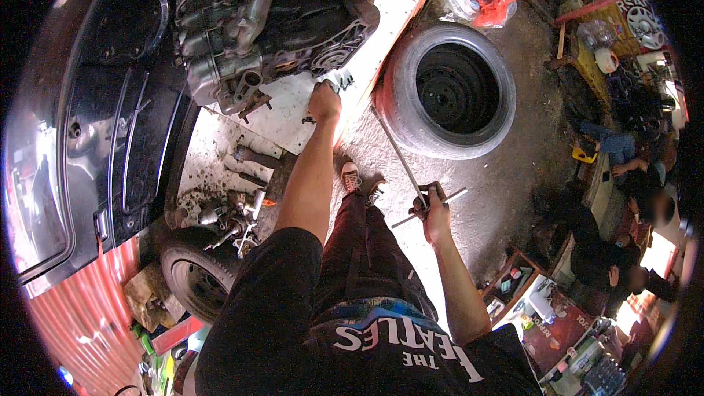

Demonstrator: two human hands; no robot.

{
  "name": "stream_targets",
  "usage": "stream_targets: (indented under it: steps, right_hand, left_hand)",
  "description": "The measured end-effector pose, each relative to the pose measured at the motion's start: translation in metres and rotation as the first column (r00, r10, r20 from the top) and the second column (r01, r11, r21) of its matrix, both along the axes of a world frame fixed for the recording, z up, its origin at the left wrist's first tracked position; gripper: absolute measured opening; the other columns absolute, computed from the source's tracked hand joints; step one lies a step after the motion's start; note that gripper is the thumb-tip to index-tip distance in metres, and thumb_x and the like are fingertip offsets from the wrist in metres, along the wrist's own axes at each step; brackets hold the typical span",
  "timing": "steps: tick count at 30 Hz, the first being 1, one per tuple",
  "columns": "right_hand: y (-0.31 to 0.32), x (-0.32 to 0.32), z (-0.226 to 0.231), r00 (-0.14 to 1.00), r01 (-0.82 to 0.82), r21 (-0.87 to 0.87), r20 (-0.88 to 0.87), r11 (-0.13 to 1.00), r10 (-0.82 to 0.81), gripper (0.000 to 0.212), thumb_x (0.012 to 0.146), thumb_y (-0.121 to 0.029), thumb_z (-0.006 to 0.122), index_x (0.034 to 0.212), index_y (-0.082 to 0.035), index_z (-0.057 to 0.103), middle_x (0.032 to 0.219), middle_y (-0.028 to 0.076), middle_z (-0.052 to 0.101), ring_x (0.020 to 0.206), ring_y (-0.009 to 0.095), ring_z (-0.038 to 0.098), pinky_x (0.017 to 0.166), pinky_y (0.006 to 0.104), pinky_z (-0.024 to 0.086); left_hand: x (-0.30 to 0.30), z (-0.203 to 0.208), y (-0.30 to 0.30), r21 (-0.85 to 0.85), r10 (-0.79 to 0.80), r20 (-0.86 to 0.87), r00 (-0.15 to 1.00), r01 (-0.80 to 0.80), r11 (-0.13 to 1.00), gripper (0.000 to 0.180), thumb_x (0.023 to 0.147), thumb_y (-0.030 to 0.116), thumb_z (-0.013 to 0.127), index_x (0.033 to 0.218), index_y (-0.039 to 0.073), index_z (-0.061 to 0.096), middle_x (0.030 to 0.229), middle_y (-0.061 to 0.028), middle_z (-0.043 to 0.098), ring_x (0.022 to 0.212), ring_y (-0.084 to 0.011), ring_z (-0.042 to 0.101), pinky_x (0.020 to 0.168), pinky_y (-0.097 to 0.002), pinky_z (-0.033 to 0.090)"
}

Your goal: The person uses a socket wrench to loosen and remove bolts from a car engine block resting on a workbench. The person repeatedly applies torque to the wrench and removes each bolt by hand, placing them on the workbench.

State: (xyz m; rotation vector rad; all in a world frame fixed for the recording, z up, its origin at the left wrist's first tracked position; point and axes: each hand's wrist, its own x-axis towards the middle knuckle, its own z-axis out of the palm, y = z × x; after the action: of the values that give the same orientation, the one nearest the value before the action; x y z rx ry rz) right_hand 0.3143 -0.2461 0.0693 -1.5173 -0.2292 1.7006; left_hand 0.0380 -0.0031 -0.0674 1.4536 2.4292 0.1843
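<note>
My right hand (433, 213) is closed around a T-handle wrench (400, 152). Its long shaft points up and left toward the tyres, and its crossbar sticks out on both sides of my fist. My left hand (323, 103) reaches far forward over a white board (286, 106), fingers curled; what they hold, if anything, I cannot make out. Small metal pieces (343, 81) show right by its fingertips, perhaps bolts. Just beyond and to the left of that hand lies a greasy car engine (242, 37), its round pulley end nearest my fingers.
Stacked tyres (400, 95) stand right of the board. A dark vehicle panel (110, 125) fills the left side. Loose metal parts (233, 221) and a wheel (194, 279) lie lower left. Red plastic bags (491, 0) sit at the far end. Other people sit along the right.
</note>
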Motion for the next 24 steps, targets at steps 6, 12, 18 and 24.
stream_targets:
  steps: [6, 12, 18, 24]
  right_hand:
    - [-0.007, 0.01, -0.017, 1.0, -0.017, 0.001, 0.018, 1.0, 0.017, 0.029, 0.102, -0.035, 0.047, 0.107, -0.006, 0.051, 0.073, 0.003, 0.05, 0.064, 0.012, 0.053, 0.062, 0.0315, 0.054]
    - [-0.005, 0.014, -0.014, 1.0, -0.026, 0.041, 0.01, 0.999, 0.025, 0.028, 0.102, -0.033, 0.046, 0.106, -0.006, 0.051, 0.071, 0.003, 0.049, 0.062, 0.012, 0.051, 0.062, 0.032, 0.054]
    - [0.004, 0.007, -0.007, 0.999, 0.03, -0.003, 0.025, 1.0, -0.029, 0.021, 0.104, -0.025, 0.04, 0.1, -0.008, 0.051, 0.061, 0.002, 0.049, 0.052, 0.011, 0.047, 0.057, 0.0306, 0.048]
    - [-0.003, 0.013, -0.022, 1.0, -0.008, 0.031, 0.029, 0.999, 0.007, 0.027, 0.103, -0.032, 0.043, 0.107, -0.007, 0.052, 0.071, 0.003, 0.049, 0.062, 0.012, 0.051, 0.062, 0.0309, 0.052]
  left_hand:
    - [0.017, 0.014, 0.01, 0.04, -0.069, -0.015, 0.998, 0.069, 0.997, 0.029, 0.088, 0.032, 0.062, 0.099, 0.006, 0.069, 0.102, -0.0186, 0.068, 0.095, -0.0376, 0.067, 0.08, -0.0475, 0.054]
    - [0.025, 0.021, 0.021, -0.128, 0.049, 0.058, 0.997, -0.041, 0.991, 0.022, 0.088, 0.02, 0.054, 0.1, 0.006, 0.067, 0.105, -0.0152, 0.067, 0.097, -0.0352, 0.066, 0.079, -0.0466, 0.055]
    - [0.018, -0.004, 0.012, 0.156, 0.011, -0.179, 0.984, 0.017, 0.988, 0.024, 0.091, 0.018, 0.047, 0.1, 0.006, 0.067, 0.098, -0.0154, 0.07, 0.091, -0.036, 0.067, 0.077, -0.0484, 0.054]
    - [0.026, 0.019, 0.004, 0.307, 0.118, 0.248, 0.962, -0.194, 0.932, 0.022, 0.088, 0.025, 0.063, 0.097, 0.005, 0.065, 0.095, -0.0164, 0.07, 0.09, -0.0351, 0.067, 0.08, -0.0457, 0.052]
